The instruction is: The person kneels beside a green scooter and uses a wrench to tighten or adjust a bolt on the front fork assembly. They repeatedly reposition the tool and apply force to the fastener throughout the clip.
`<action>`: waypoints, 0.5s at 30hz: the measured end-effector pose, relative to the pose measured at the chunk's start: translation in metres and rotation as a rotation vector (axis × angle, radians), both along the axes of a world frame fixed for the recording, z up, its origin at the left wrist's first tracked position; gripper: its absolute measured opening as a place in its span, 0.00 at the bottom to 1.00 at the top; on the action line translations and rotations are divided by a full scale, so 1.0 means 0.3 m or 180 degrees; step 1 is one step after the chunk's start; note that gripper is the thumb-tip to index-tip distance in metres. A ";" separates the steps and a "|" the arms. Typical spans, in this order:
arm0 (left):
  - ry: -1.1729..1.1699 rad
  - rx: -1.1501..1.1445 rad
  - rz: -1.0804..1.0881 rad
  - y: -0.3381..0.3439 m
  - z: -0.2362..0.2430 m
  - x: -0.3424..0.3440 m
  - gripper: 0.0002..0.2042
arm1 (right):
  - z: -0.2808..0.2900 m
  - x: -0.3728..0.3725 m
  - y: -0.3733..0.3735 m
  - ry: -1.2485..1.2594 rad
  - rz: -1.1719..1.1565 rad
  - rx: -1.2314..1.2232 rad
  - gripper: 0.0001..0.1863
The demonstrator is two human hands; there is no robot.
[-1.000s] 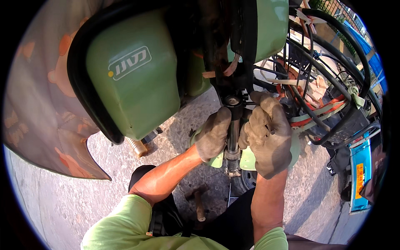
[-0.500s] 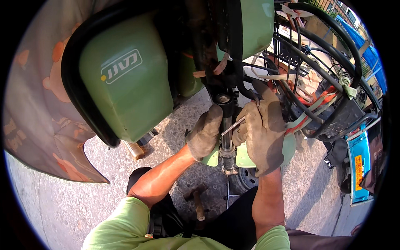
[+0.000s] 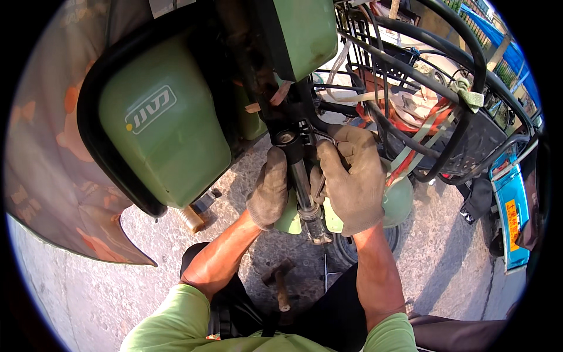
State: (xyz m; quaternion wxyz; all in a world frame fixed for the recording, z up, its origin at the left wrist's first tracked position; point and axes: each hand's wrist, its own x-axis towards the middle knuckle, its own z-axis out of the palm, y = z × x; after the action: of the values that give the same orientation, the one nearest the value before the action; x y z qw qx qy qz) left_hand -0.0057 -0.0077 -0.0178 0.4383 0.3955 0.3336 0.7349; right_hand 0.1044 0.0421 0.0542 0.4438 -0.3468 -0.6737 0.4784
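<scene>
Both hands wear grey-brown work gloves. My left hand [image 3: 268, 190] is closed on the left side of a front fork leg [image 3: 301, 182], its thumb upright along the tube and its fingers mostly hidden behind. The leg slants down from a black clamp [image 3: 295, 151] with a round, open-looking top. To the right of the leg, my right hand [image 3: 353, 179] is closed around a slim metal rod-like tool [image 3: 321, 186]. The tool's upper part reaches beside the clamp's bolts; the glove hides the rest, so its exact kind is unclear.
A green vehicle body panel [image 3: 161, 117] with black trim stands at left beside a patterned cloth cover [image 3: 47, 176]. A black metal rack [image 3: 434, 97] with straps and cables is at right. A hammer [image 3: 281, 287] lies on the ground between my legs. A blue panel [image 3: 509, 205] stands far right.
My right hand has turned and brought the tool from across the tube to upright beside the clamp. The fork and green bodywork appear shifted left in view; my left hand stays on the leg.
</scene>
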 end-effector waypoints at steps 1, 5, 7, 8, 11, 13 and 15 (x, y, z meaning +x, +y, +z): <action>-0.0022 -0.0046 0.0017 -0.002 -0.001 0.000 0.43 | -0.003 -0.004 -0.001 0.0131 0.0023 -0.0077 0.11; -0.0055 -0.0093 0.0041 0.000 -0.007 -0.002 0.43 | -0.009 -0.008 -0.006 0.0370 0.0054 -0.0103 0.07; -0.0029 -0.0059 0.0028 0.000 -0.008 -0.005 0.43 | -0.010 -0.008 -0.006 0.0328 0.0056 0.0053 0.06; -0.0017 -0.0043 0.0033 -0.001 -0.007 -0.006 0.42 | -0.012 -0.006 -0.003 0.0291 0.0060 0.0153 0.06; -0.0001 -0.0005 -0.0003 -0.003 -0.007 -0.008 0.42 | -0.026 0.000 0.009 0.0224 0.0105 0.0273 0.05; -0.0002 -0.0005 -0.0065 -0.003 -0.007 -0.011 0.42 | -0.027 0.006 0.017 0.0233 0.0166 0.0284 0.05; -0.0009 -0.0022 -0.0120 -0.002 -0.007 -0.015 0.43 | -0.021 0.011 0.021 0.0281 0.0245 0.0283 0.05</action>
State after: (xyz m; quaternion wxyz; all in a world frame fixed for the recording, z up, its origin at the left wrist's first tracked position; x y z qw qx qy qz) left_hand -0.0103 -0.0083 -0.0198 0.4539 0.3992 0.3281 0.7259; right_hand 0.1076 0.0483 0.0479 0.4693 -0.2791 -0.6869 0.4796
